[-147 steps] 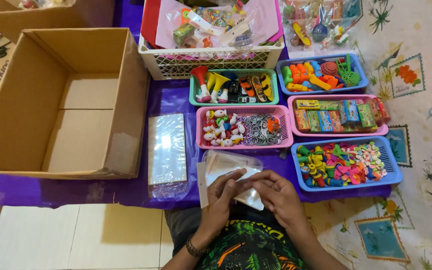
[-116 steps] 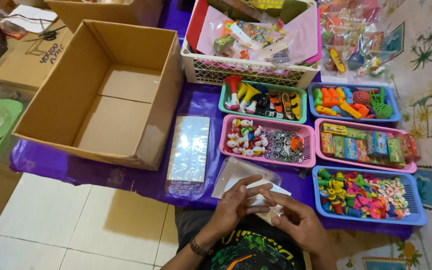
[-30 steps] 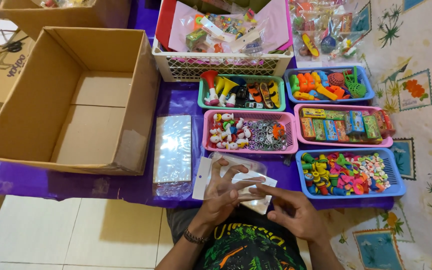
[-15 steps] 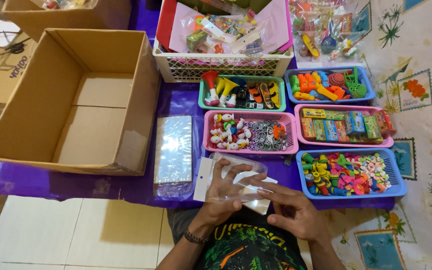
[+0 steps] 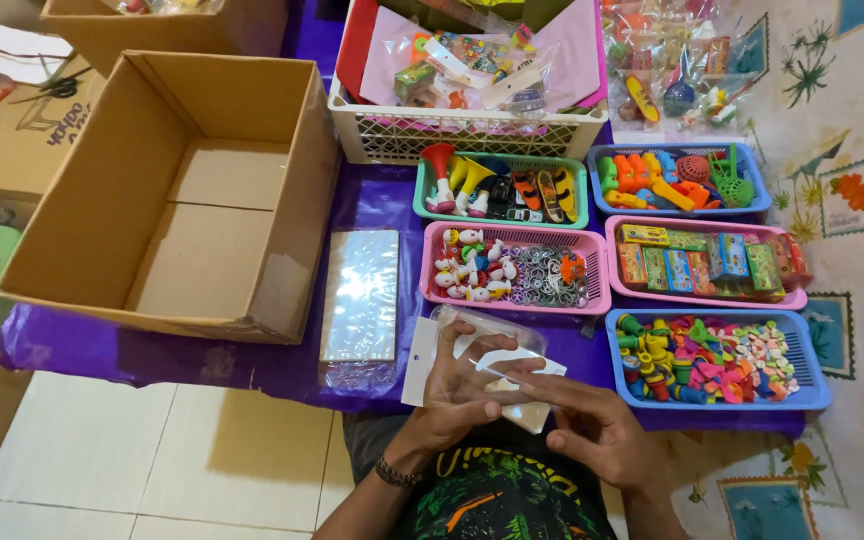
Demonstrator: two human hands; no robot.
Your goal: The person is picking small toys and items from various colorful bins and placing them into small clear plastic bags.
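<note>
Both hands meet at the near edge of the tabletop (image 5: 252, 365), working one small clear bag (image 5: 487, 365). The left hand (image 5: 457, 395) lies over it with fingers spread and thumb tucked under, pinning the bag flat so it cannot slide. The right hand (image 5: 592, 430) comes in from the side, fingertips closed on the bag's near corner, wrist low, palm turned down. So both hands are clamped on the same bag, close together, almost touching.

The bag sits just in front of the pink tray (image 5: 517, 275) of tiny figures and rings, and beside the blue tray (image 5: 717, 360) of bright small pieces; handy reach for either. A stack of clear bags (image 5: 362, 300) lies flat to the left, right next to the open cardboard box (image 5: 167, 190), which stands empty. Farther back, a green tray (image 5: 500, 190) with little horns, another blue tray (image 5: 674, 180) of plastic toys, a second pink tray (image 5: 707, 262) with small boxes, and a white basket (image 5: 467, 135) full of packets. Everything is sorted by kind, in rows.
</note>
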